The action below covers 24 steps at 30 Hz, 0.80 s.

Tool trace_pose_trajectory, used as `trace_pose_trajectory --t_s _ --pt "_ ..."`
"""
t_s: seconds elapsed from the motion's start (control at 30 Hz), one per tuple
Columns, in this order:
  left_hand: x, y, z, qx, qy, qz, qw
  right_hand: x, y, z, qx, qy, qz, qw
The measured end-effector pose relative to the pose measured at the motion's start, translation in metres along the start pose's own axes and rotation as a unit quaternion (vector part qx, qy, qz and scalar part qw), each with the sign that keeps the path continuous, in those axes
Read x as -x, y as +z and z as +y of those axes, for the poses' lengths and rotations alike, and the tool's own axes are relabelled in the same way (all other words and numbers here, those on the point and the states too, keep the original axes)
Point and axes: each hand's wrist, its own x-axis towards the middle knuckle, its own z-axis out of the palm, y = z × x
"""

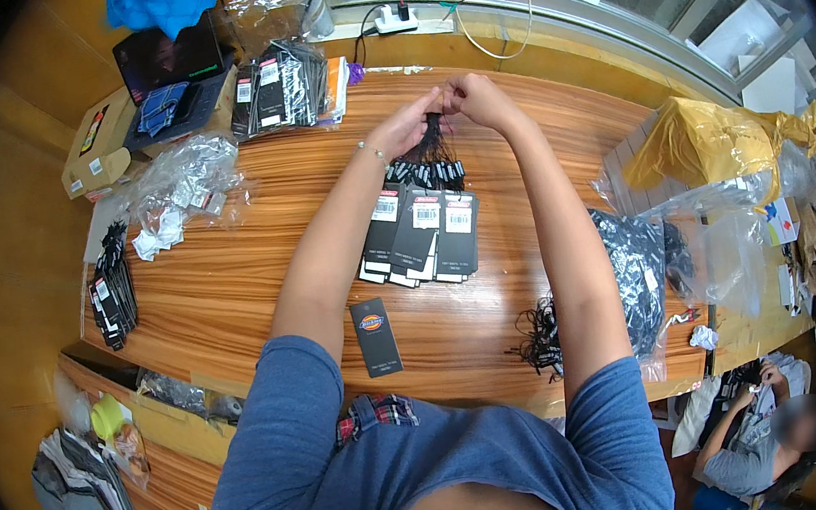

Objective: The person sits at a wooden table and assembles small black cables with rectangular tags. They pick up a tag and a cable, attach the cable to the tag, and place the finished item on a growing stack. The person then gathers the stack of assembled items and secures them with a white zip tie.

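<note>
Both my hands are at the far side of the wooden table, close together. My left hand (404, 128) pinches the gathered top of a bunch of black strings (432, 141). Beside it my right hand (479, 103) is closed, its fingertips pinched at the same string ends. Small black toggles (427, 174) hang on the strings. Below them a fanned stack of black hang tags (416, 236) with white barcode labels lies on the table. Nearer to me is a single black hang tag (375, 337) with a coloured emblem.
Bagged tags (280, 86) stand at the back left by a laptop (167, 66) and clear plastic bags (183, 175). More tags (112, 289) lie at the left edge. On the right are loose black strings (539, 329), a filled bag (632, 275) and a co-worker (752, 447).
</note>
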Motion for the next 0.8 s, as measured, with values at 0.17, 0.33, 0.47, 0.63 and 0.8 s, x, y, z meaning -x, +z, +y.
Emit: trace_pose_trajectory --t_s 0.17,0.33,0.47,0.63,0.8 --pt "-0.001 -0.016 -0.003 -0.070 0.013 -0.065 0.995 -0.013 0.009 -0.002 -0.062 0.019 0.013 0.998" --pt "0.000 -0.017 -0.004 -0.069 0.027 -0.058 0.996 0.012 0.036 0.002 -0.158 0.044 0.184 0.969" --pt "0.011 0.003 0.001 -0.095 0.048 0.037 0.994 0.047 0.057 -0.010 -0.458 0.152 0.081 0.872" --pt "0.014 0.002 0.002 -0.061 0.072 0.037 0.995 0.063 0.073 -0.015 -0.369 0.150 0.194 0.896" --pt "0.023 0.005 0.009 -0.056 0.069 0.028 0.996 0.067 0.059 -0.035 -0.477 0.163 -0.026 0.863"
